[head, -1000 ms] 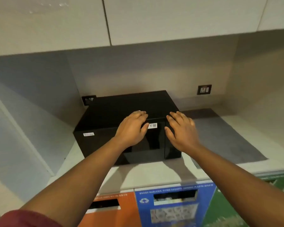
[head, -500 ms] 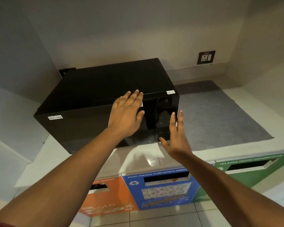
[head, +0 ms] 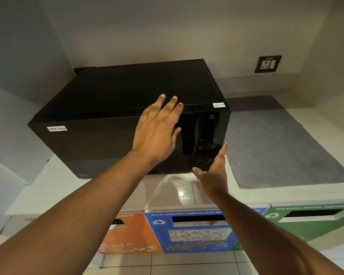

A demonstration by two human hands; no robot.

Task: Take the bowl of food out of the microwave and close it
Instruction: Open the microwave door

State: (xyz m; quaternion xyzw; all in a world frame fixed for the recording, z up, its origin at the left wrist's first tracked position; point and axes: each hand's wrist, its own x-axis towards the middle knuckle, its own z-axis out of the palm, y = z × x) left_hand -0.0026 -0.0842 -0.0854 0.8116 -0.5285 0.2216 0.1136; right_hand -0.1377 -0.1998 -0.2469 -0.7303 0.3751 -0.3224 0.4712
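Note:
A black microwave [head: 99,108] stands on the pale counter [head: 54,187] with its door closed and a "Non-Veg" label at the door's upper left. My left hand [head: 157,128] lies flat on the door near its right edge, fingertips reaching the top edge, fingers apart. My right hand [head: 213,171] is held edge-on by the lower right corner of the control panel [head: 209,139], fingers straight, holding nothing. No bowl of food is in view; the dark door hides the inside.
A grey mat [head: 276,143] covers the counter right of the microwave. A wall socket [head: 268,64] sits on the back wall. Below the counter front are orange [head: 131,235], blue [head: 189,231] and green [head: 314,221] waste bins with slots.
The view has come closer and tilted down. My left hand stays on the door near its right edge. My right hand has dropped from the top edge to the lower right corner.

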